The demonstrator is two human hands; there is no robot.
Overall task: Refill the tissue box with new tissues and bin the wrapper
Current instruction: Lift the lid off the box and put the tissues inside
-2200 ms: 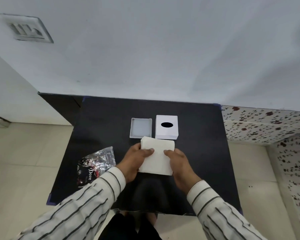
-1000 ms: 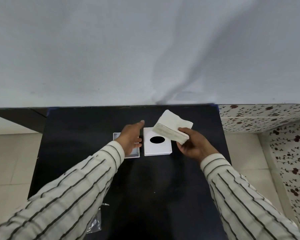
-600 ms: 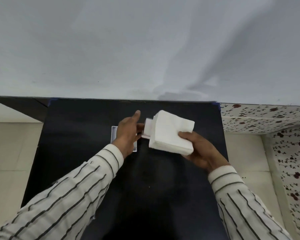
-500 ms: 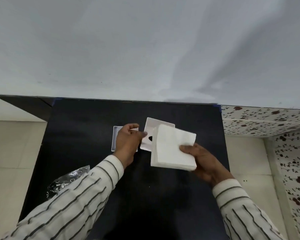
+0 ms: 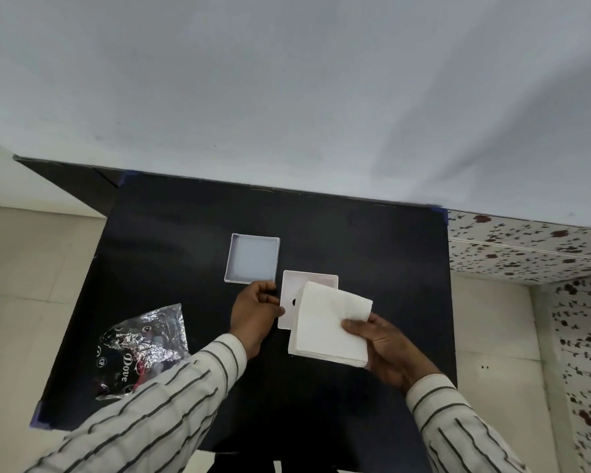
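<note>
My left hand [image 5: 255, 312] grips the left edge of the white tissue box [image 5: 292, 295], which is turned over so its open inside faces up and its oval hole shows at the bottom. My right hand [image 5: 386, 346] holds a thick stack of white tissues [image 5: 328, 327] just in front of the box, overlapping its near right part. The box's shallow white base tray [image 5: 252, 258] lies flat on the black table [image 5: 372, 261], up and to the left of the box. The crumpled silver and black wrapper [image 5: 144, 343] lies at the table's left side.
A white wall runs along the table's far edge. Pale tiled floor lies to the left and right, with a flower-patterned surface at the far right. No bin is in view.
My left hand took the box from its place beside the tray, turned it over and pulled it nearer. My right hand lowered the tissue stack in front of the box.
</note>
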